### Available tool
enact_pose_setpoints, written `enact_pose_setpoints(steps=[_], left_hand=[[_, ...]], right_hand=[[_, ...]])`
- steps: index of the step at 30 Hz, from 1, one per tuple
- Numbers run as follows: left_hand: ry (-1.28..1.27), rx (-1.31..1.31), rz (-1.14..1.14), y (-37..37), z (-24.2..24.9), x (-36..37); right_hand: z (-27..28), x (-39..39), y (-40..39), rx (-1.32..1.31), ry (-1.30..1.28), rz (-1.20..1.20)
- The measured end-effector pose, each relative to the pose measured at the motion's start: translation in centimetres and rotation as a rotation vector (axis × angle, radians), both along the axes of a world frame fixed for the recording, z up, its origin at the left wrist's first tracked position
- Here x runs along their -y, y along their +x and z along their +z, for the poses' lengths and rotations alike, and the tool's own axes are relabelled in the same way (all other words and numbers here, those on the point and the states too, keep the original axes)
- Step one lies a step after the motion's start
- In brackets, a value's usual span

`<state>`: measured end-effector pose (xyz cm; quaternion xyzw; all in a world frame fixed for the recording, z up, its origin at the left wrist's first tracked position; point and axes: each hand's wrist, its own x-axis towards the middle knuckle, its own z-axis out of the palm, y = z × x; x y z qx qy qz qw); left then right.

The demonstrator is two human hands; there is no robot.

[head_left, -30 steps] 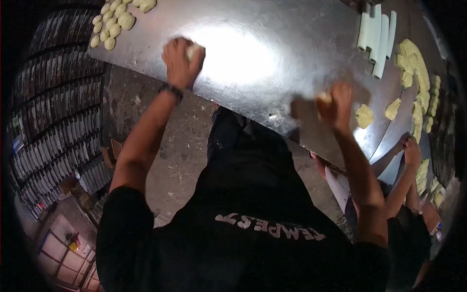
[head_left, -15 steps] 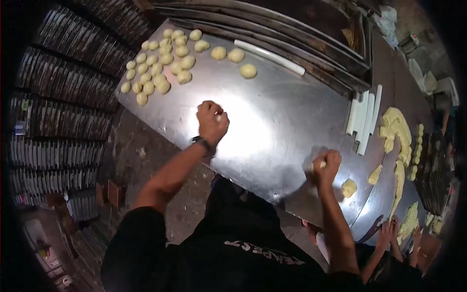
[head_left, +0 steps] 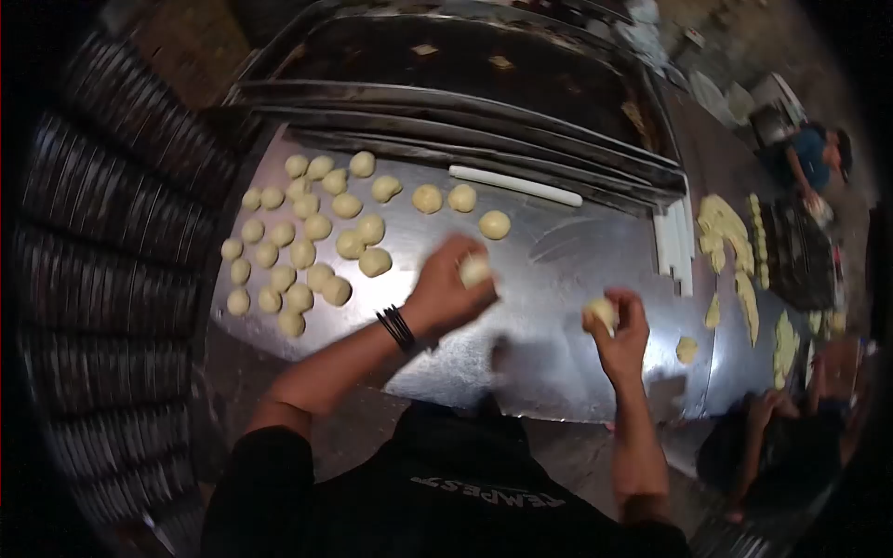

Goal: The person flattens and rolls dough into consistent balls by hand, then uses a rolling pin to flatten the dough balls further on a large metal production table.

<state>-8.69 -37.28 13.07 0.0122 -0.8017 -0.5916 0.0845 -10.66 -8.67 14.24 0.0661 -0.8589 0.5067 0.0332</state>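
My left hand [head_left: 453, 286], somewhat blurred, has its fingers curled round a pale dough ball [head_left: 474, 271] above the middle of the metal table [head_left: 549, 363]. Farther right, my right hand [head_left: 620, 333] grips another dough piece [head_left: 600, 316] between thumb and fingers. Several round dough balls [head_left: 302, 253] lie across the table's left part. Three more, among them one dough ball [head_left: 495, 224], sit beyond my left hand. A small flat dough piece [head_left: 686, 350] rests right of my right hand.
Stacked dark trays [head_left: 437, 121] and a white rod [head_left: 514, 185] line the table's back. More white rods [head_left: 673, 244] stand at the right, near large dough strips [head_left: 724, 228]. Racks [head_left: 102, 270] fill the left. One person [head_left: 809, 163] is at upper right, another [head_left: 777, 456] at lower right.
The view has shifted. My left hand has moved right and away from the near edge, its dough ball now showing more. My right hand has turned, with its dough more exposed.
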Motion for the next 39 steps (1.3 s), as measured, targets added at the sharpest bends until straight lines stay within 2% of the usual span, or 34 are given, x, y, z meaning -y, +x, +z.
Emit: enact_pose_setpoints(steps=[1,2,3,4,5,6,7,8,9,10,11,12,13,14,15,16,17,20,23,26,29,32,35,37,38,39], left_hand=[[-0.004,-0.102,0.063,-2.5,2.1,2.0],[-0.153,-0.411,0.136,-6.1,0.5,4.6],[-0.173,-0.477,0.228,-8.6,1.1,6.4],[-0.278,-0.475,0.309,-10.8,-0.1,7.8],[-0.614,-0.277,0.295,-12.4,-1.4,9.4],[-0.958,0.065,0.303,-12.8,-3.9,10.0],[-1.291,0.204,0.208,-11.5,-5.7,10.4],[-1.323,0.158,0.231,-10.2,-7.7,11.0],[-1.237,-0.162,0.245,-8.7,-9.8,12.7],[-0.941,-0.272,0.144,-6.0,-7.9,12.5],[-0.586,0.002,0.056,-1.8,-5.8,11.0],[-0.230,0.256,0.004,2.7,-3.8,9.2],[-0.253,0.463,-0.085,7.7,-3.0,8.0],[-0.132,0.369,-0.247,11.7,-0.9,4.3],[0.089,0.510,-0.283,15.6,-1.3,1.5],[-0.066,0.415,-0.425,17.4,-0.7,-1.6],[-0.029,0.512,-0.386,19.4,-1.9,-4.6],[0.017,0.692,-0.344,23.9,-9.9,-11.8],[0.173,0.998,-0.424,25.0,-12.6,-16.4],[0.244,0.879,-0.481,25.3,-10.7,-19.7],[0.096,0.646,-0.507,26.8,-9.3,-19.8],[-0.417,0.424,-0.613,27.8,-8.9,-18.1],[-0.359,0.458,-0.508,28.3,-10.0,-20.4],[-0.258,0.643,-0.466,28.6,-9.7,-20.5],[-0.205,0.732,-0.446,28.8,-9.2,-20.5],[-0.349,0.615,-0.411,29.1,-8.7,-20.2]], right_hand=[[2.2,4.1,-0.5,-0.203,-0.162,-0.008],[3.3,7.6,-1.1,-0.481,-0.153,-0.020],[3.0,11.1,-1.8,-0.678,-0.305,-0.033],[1.0,13.9,-3.2,-0.890,-0.322,-0.055],[-0.2,15.5,-3.5,-0.819,0.036,-0.030],[-1.9,16.1,-4.4,-0.571,0.250,0.163],[-3.0,15.7,-3.4,-0.280,0.481,0.218],[-4.1,13.9,-2.0,-0.131,0.367,0.224],[-4.6,11.9,-0.5,-0.007,0.244,0.233],[-3.7,8.5,1.3,0.084,0.272,0.352],[-2.8,4.5,3.9,0.178,0.288,0.487],[-2.1,1.0,7.2,0.352,-0.042,0.499],[-1.4,-2.4,9.9,0.561,-0.111,0.553],[-1.5,-5.9,12.5,0.875,0.046,0.572],[-3.5,-9.0,15.5,0.902,0.176,0.559],[-5.4,-11.1,18.4,0.851,0.198,0.491],[-7.2,-13.1,20.4,0.811,0.216,0.416],[-13.0,-16.4,22.9,0.678,0.153,0.432],[-13.4,-16.8,22.6,0.877,-0.111,0.479],[-13.7,-19.0,23.6,0.775,-0.305,0.562],[-12.3,-21.1,24.3,0.777,-0.344,0.452],[-11.2,-21.0,23.6,0.818,-0.261,0.444],[-10.3,-19.6,21.5,0.533,0.042,0.811],[-14.8,-21.1,21.9,0.406,-0.085,0.930],[-14.3,-21.4,21.3,0.503,-0.032,0.993],[-13.7,-21.7,20.7,0.595,0.028,1.055]])
